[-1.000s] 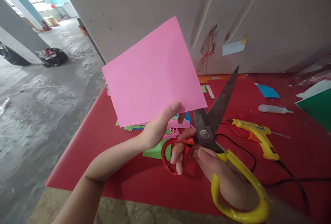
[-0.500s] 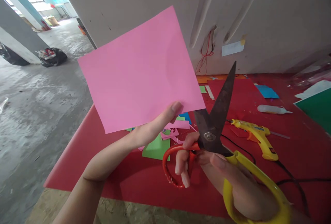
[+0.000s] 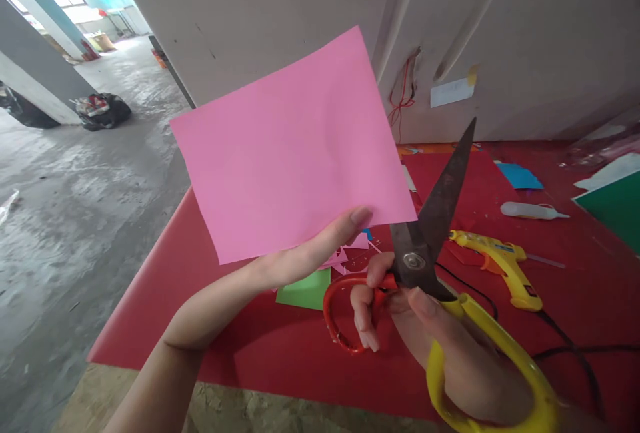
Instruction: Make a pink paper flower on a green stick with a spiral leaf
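Observation:
My left hand pinches the lower edge of a pink paper sheet, held up tilted above the red table. My right hand grips large scissors with one red and one yellow handle loop. The dark blades are spread apart, and the pivot sits just right of the sheet's lower right corner. The blades do not touch the paper.
A yellow glue gun with a black cord lies right of the scissors. Coloured paper scraps lie under the sheet. A white glue bottle, blue paper and a green sheet are at the right. A wall stands behind.
The pink sheet first swung left and up, then came back a little to the right. The scissors shifted slightly right and stay spread.

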`<state>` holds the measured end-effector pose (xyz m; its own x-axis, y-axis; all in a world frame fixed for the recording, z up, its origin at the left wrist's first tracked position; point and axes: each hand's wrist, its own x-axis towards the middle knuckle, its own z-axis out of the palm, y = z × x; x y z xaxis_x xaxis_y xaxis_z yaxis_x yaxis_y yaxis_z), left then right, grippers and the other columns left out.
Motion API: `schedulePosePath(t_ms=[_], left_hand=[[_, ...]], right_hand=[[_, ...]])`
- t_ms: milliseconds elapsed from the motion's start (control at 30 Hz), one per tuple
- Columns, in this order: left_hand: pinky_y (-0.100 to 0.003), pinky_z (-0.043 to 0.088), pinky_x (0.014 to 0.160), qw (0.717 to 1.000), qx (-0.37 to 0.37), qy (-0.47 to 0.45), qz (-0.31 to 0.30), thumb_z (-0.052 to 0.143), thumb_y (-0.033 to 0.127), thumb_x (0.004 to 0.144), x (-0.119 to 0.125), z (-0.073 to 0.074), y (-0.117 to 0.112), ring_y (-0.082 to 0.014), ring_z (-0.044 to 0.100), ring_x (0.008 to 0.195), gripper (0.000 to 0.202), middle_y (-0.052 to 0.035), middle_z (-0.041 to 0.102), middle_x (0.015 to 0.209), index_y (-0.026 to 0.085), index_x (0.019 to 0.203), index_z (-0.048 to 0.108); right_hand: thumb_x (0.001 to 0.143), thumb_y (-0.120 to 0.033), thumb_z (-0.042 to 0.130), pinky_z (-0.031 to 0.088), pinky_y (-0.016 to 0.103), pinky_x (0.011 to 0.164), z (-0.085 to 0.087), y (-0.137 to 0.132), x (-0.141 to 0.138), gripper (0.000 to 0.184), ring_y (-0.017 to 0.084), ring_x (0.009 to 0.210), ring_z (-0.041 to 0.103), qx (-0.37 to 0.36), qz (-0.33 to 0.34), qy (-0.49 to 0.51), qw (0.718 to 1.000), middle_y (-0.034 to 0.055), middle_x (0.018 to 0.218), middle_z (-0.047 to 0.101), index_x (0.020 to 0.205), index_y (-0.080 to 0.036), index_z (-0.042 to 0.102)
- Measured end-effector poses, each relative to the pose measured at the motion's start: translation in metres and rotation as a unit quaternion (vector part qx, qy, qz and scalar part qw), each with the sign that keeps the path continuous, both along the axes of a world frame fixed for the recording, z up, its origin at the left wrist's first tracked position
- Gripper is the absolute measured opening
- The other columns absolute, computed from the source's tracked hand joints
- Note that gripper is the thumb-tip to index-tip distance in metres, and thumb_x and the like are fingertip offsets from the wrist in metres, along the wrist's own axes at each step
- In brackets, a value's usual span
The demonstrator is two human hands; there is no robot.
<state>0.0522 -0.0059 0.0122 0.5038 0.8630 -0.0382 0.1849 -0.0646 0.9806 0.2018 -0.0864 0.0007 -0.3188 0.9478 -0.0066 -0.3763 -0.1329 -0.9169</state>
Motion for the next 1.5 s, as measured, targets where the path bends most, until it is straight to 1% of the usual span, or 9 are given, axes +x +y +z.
schedulePosePath(t_ms=[333,600,800,933,1067,1167,1267,1400,1500], left_hand=[[-0.026,0.05,0.092,1.0,-0.006,0.009,-0.006,0.037,0.061,0.088,-0.005,-0.003,0.004,-0.0181,0.063,0.103,0.046,-0.0003,0.066,0.104,0.022,0.094,0.061],[-0.025,0.049,0.076,0.999,0.006,-0.036,-0.008,0.038,0.069,0.085,-0.007,-0.009,0.009,-0.014,0.057,0.075,0.052,0.0001,0.058,0.077,0.022,0.07,0.053],[-0.026,0.051,0.078,0.998,-0.035,-0.043,-0.014,0.052,0.066,0.08,-0.002,-0.006,0.003,-0.0127,0.057,0.065,0.055,0.0007,0.053,0.063,0.021,0.054,0.035],[-0.027,0.05,0.073,0.997,-0.037,-0.042,-0.054,0.047,0.065,0.083,0.002,-0.002,0.002,-0.0128,0.053,0.062,0.054,0.0016,0.045,0.057,0.021,0.053,0.035],[-0.028,0.05,0.078,0.993,-0.031,-0.048,-0.1,0.041,0.063,0.086,0.004,0.001,0.002,-0.0154,0.057,0.073,0.05,0.0001,0.053,0.065,0.021,0.061,0.048],[-0.03,0.051,0.082,0.996,-0.038,-0.024,-0.083,0.042,0.069,0.083,0.003,-0.001,0.003,-0.0173,0.06,0.079,0.052,-0.0012,0.058,0.07,0.021,0.064,0.051],[-0.032,0.05,0.083,0.997,-0.051,0.002,-0.06,0.044,0.075,0.078,0.001,-0.003,0.003,-0.019,0.06,0.081,0.057,-0.0021,0.057,0.069,0.021,0.059,0.046],[-0.031,0.049,0.082,0.994,-0.08,-0.024,-0.073,0.045,0.069,0.082,0.002,0.001,0.0,-0.0184,0.059,0.084,0.057,-0.0013,0.054,0.066,0.02,0.054,0.033],[-0.029,0.045,0.072,0.993,-0.084,-0.022,-0.084,0.044,0.062,0.085,0.006,0.004,-0.002,-0.0144,0.052,0.069,0.054,0.0006,0.047,0.061,0.02,0.054,0.032]], right_hand=[[0.088,-0.059,0.049,0.018,0.016,0.033,-0.003,-0.002,-0.001,0.036,0.004,0.034,0.024,-0.051,0.011,-0.002,0.999,-0.0097,0.044,0.038,0.08,-0.024,0.044],[0.09,-0.06,0.038,0.039,0.029,0.054,0.001,0.003,0.003,0.043,0.013,0.054,0.045,-0.004,0.116,-0.009,0.993,-0.0006,0.059,0.046,0.08,-0.022,0.055],[0.089,-0.058,0.039,0.044,0.035,0.062,0.006,0.004,0.006,0.043,0.018,0.063,0.047,0.028,0.093,-0.074,0.992,0.0046,0.071,0.052,0.074,-0.024,0.061],[0.088,-0.06,0.042,0.04,0.032,0.055,0.006,0.005,0.0,0.037,0.015,0.052,0.044,0.03,0.043,-0.04,0.998,-0.0003,0.063,0.054,0.087,-0.025,0.054],[0.087,-0.063,0.046,0.033,0.026,0.045,0.003,0.003,-0.003,0.039,0.011,0.043,0.04,0.002,0.0,-0.01,1.0,-0.0038,0.051,0.05,0.085,-0.024,0.048],[0.086,-0.064,0.047,0.031,0.025,0.042,0.001,0.001,-0.003,0.04,0.009,0.04,0.038,-0.021,-0.014,-0.008,1.0,-0.0043,0.049,0.048,0.082,-0.023,0.047],[0.083,-0.066,0.048,0.031,0.025,0.04,-0.001,0.0,-0.004,0.043,0.009,0.037,0.035,-0.035,-0.007,-0.014,0.999,-0.0043,0.049,0.049,0.081,-0.023,0.046],[0.087,-0.062,0.044,0.023,0.022,0.033,-0.009,-0.002,-0.005,0.038,0.007,0.032,0.025,-0.056,0.007,0.017,0.998,-0.0073,0.044,0.043,0.084,-0.025,0.045],[0.089,-0.058,0.045,0.02,0.022,0.032,-0.01,-0.002,-0.003,0.032,0.007,0.03,0.018,-0.041,-0.007,0.037,0.998,-0.0093,0.04,0.039,0.083,-0.026,0.044]])
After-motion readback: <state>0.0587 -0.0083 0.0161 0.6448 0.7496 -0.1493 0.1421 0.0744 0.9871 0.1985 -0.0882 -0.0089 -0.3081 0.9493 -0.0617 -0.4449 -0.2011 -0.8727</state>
